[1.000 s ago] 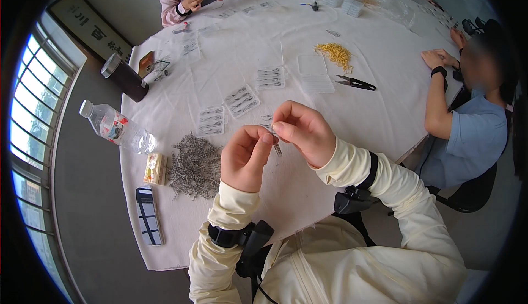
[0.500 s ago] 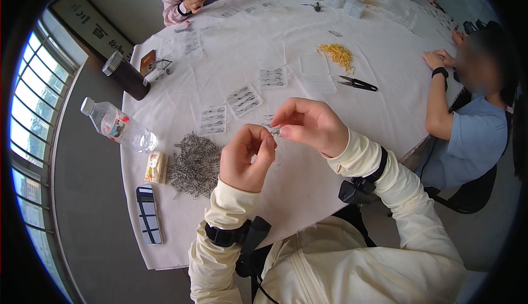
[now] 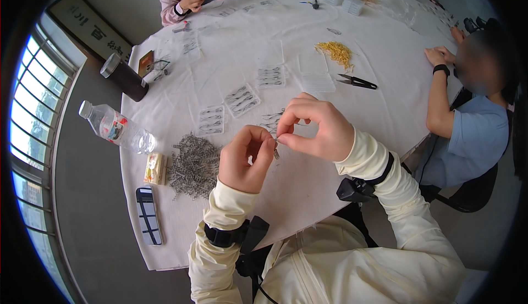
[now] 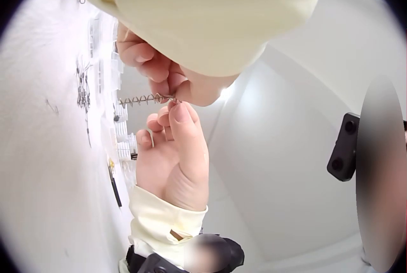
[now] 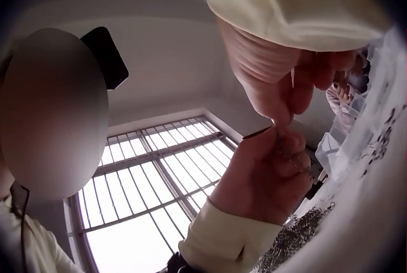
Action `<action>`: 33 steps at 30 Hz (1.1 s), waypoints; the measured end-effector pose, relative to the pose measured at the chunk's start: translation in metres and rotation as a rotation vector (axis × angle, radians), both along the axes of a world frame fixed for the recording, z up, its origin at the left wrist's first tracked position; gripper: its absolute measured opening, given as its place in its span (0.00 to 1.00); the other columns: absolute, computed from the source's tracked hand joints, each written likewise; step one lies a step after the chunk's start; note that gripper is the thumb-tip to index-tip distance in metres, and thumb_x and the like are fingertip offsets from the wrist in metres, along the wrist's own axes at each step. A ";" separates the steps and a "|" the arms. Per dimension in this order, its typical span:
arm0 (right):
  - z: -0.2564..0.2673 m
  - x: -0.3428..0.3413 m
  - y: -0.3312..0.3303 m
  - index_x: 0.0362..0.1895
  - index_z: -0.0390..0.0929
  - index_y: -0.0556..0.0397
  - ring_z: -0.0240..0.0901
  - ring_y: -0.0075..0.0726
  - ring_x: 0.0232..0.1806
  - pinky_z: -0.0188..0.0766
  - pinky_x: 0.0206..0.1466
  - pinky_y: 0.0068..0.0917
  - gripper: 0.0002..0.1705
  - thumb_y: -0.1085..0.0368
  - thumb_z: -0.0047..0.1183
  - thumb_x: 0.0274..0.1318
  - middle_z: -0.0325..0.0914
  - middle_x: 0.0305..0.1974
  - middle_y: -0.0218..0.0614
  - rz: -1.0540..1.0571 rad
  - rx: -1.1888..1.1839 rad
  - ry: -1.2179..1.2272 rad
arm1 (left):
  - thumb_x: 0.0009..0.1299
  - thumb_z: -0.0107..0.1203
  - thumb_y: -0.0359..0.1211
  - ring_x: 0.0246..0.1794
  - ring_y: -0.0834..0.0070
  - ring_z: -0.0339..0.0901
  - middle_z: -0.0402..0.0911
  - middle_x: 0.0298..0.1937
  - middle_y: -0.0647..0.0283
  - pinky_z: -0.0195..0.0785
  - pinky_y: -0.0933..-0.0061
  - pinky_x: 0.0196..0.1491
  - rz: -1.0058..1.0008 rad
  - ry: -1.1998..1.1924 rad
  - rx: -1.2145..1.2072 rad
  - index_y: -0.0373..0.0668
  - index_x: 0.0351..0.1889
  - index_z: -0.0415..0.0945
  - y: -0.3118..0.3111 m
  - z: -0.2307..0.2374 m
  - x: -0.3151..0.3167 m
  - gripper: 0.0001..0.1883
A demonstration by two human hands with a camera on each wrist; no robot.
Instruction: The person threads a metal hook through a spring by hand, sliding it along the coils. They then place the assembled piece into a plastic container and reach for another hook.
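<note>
My left hand (image 3: 242,158) pinches a small metal coil spring (image 4: 145,99) between thumb and forefinger; its coils stick out past the fingertips. My right hand (image 3: 319,128) meets it there, thumb and forefinger closed at the spring's end, the other fingers bent. The fingertips hide that end. Just beyond the hands, several thin dark wire pieces (image 3: 270,118) lie on the white cloth. To the left of my left hand is a tangled heap of coil springs (image 3: 193,166).
Clear cases of wire pieces (image 3: 242,100) lie beyond the hands, with thread snips (image 3: 357,82) and a yellow pile (image 3: 336,54) to the right. A water bottle (image 3: 118,127), dark flask (image 3: 125,77), tissue pack (image 3: 155,169) and phone (image 3: 149,215) line the left edge. Other people sit around.
My right hand drew away from the left, its fingers spread, then came back so the fingertips meet at the spring. My left hand has stayed nearly in place.
</note>
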State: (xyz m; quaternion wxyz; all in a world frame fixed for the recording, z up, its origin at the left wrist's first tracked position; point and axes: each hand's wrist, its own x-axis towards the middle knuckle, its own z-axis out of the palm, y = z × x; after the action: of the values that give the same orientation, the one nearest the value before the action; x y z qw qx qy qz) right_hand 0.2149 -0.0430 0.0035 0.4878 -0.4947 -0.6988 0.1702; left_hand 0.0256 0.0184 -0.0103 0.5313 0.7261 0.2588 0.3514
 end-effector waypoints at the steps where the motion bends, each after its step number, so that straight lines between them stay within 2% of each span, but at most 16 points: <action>1: 0.001 0.001 -0.001 0.30 0.81 0.48 0.70 0.25 0.32 0.63 0.39 0.24 0.04 0.67 0.62 0.47 0.79 0.26 0.24 -0.008 -0.052 0.033 | 0.72 0.54 0.27 0.29 0.88 0.71 0.79 0.32 0.69 0.63 0.85 0.33 -0.007 -0.023 -0.026 0.36 0.37 0.73 0.000 0.000 0.000 0.04; 2: 0.002 0.002 -0.002 0.30 0.81 0.48 0.70 0.25 0.32 0.63 0.39 0.24 0.04 0.67 0.62 0.47 0.79 0.26 0.24 -0.009 -0.051 0.034 | 0.72 0.54 0.27 0.29 0.88 0.71 0.79 0.32 0.69 0.63 0.85 0.33 -0.009 -0.023 -0.026 0.36 0.37 0.73 0.000 0.001 0.000 0.04; 4: 0.004 0.005 -0.002 0.30 0.80 0.47 0.67 0.18 0.29 0.59 0.36 0.21 0.04 0.63 0.61 0.50 0.78 0.26 0.20 0.051 -0.210 0.220 | 0.75 0.51 0.31 0.28 0.87 0.64 0.79 0.37 0.65 0.58 0.86 0.33 -0.047 -0.123 -0.232 0.37 0.40 0.73 0.001 0.004 -0.002 0.06; 5: 0.002 0.005 -0.002 0.30 0.80 0.47 0.67 0.18 0.29 0.59 0.36 0.21 0.04 0.63 0.61 0.50 0.78 0.26 0.20 0.051 -0.209 0.220 | 0.75 0.51 0.31 0.28 0.87 0.64 0.79 0.37 0.65 0.58 0.86 0.33 -0.047 -0.124 -0.231 0.37 0.40 0.73 0.002 0.004 -0.001 0.06; 7: -0.005 0.004 0.000 0.30 0.80 0.46 0.66 0.14 0.30 0.57 0.35 0.19 0.05 0.61 0.60 0.52 0.77 0.26 0.17 0.116 -0.243 0.378 | 0.75 0.53 0.33 0.33 0.86 0.68 0.80 0.39 0.67 0.61 0.84 0.39 -0.047 -0.188 -0.310 0.38 0.41 0.72 0.003 0.002 -0.001 0.07; 17: -0.010 -0.009 0.001 0.31 0.78 0.49 0.67 0.14 0.30 0.59 0.35 0.18 0.06 0.62 0.59 0.53 0.76 0.27 0.19 0.124 -0.211 0.422 | 0.77 0.50 0.31 0.38 0.82 0.75 0.79 0.37 0.65 0.65 0.82 0.41 -0.034 -0.219 -0.227 0.36 0.42 0.71 -0.005 0.002 0.002 0.07; 22: -0.014 -0.013 0.004 0.31 0.78 0.50 0.67 0.14 0.30 0.60 0.35 0.18 0.06 0.62 0.58 0.54 0.75 0.27 0.19 0.147 -0.234 0.454 | 0.75 0.51 0.29 0.33 0.86 0.72 0.78 0.34 0.67 0.65 0.83 0.37 0.065 -0.118 -0.030 0.34 0.41 0.72 -0.005 0.000 0.002 0.06; 25: -0.014 -0.012 0.004 0.31 0.77 0.50 0.67 0.14 0.30 0.60 0.34 0.18 0.06 0.63 0.58 0.54 0.75 0.27 0.19 0.121 -0.248 0.468 | 0.74 0.53 0.30 0.34 0.86 0.69 0.77 0.36 0.70 0.62 0.84 0.39 0.063 -0.141 -0.074 0.35 0.42 0.75 -0.007 0.001 0.002 0.07; 32: -0.012 -0.012 0.004 0.30 0.77 0.50 0.67 0.15 0.29 0.60 0.33 0.18 0.06 0.63 0.57 0.53 0.75 0.26 0.19 0.095 -0.222 0.458 | 0.73 0.56 0.30 0.37 0.87 0.68 0.78 0.38 0.70 0.61 0.85 0.41 0.041 -0.138 -0.150 0.34 0.42 0.77 -0.005 0.003 0.000 0.08; 33: -0.012 -0.013 0.004 0.30 0.77 0.50 0.67 0.16 0.29 0.60 0.33 0.19 0.06 0.63 0.57 0.53 0.75 0.26 0.20 0.078 -0.198 0.433 | 0.73 0.56 0.30 0.33 0.87 0.67 0.78 0.35 0.70 0.61 0.85 0.37 0.062 -0.147 -0.139 0.34 0.42 0.78 -0.005 0.002 0.001 0.08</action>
State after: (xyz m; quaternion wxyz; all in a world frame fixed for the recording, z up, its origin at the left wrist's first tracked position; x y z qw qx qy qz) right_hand 0.2024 -0.0395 -0.0084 0.5684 -0.4647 -0.5764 0.3589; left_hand 0.0266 0.0130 -0.0078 0.5869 0.6511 0.2653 0.4014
